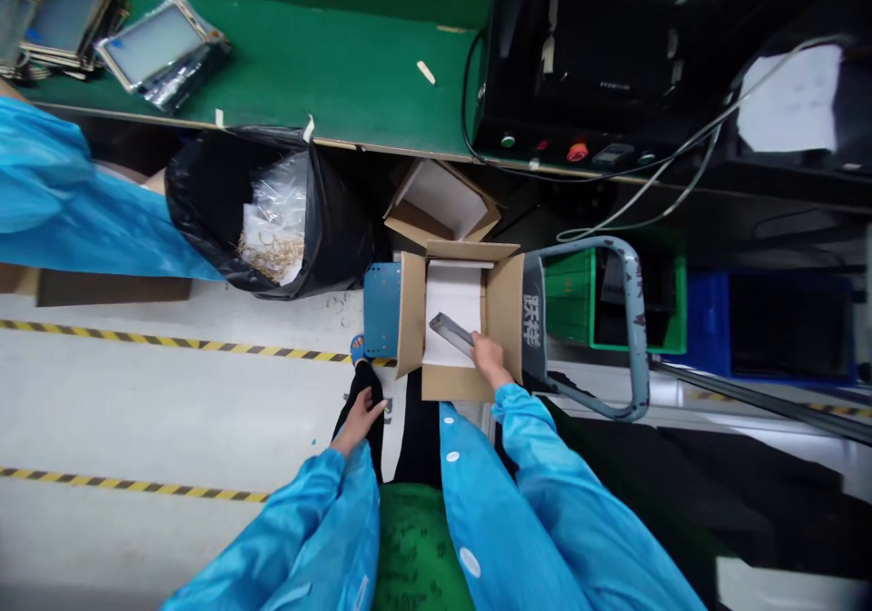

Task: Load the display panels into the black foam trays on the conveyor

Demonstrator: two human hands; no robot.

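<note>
My right hand (489,359) is closed round one end of a long grey bar-shaped piece (450,331); its exact kind does not show. The hand and the piece are over an open cardboard box (412,316), whose flaps are folded outward. White sheet-like material (458,289) lies inside the box. My left hand (360,422) is above my left leg, with nothing in it and its fingers apart. The box rests on a blue platform (382,307), in front of a grey metal handle frame (639,320).
A black bag (333,221) of plastic scraps stands left of another open carton (442,198). Behind runs a green workbench (327,57) with framed panels (153,44) and a black machine (586,75). Green (569,293) and blue crates (708,320) are at right. Another person's blue sleeve (115,211) reaches in.
</note>
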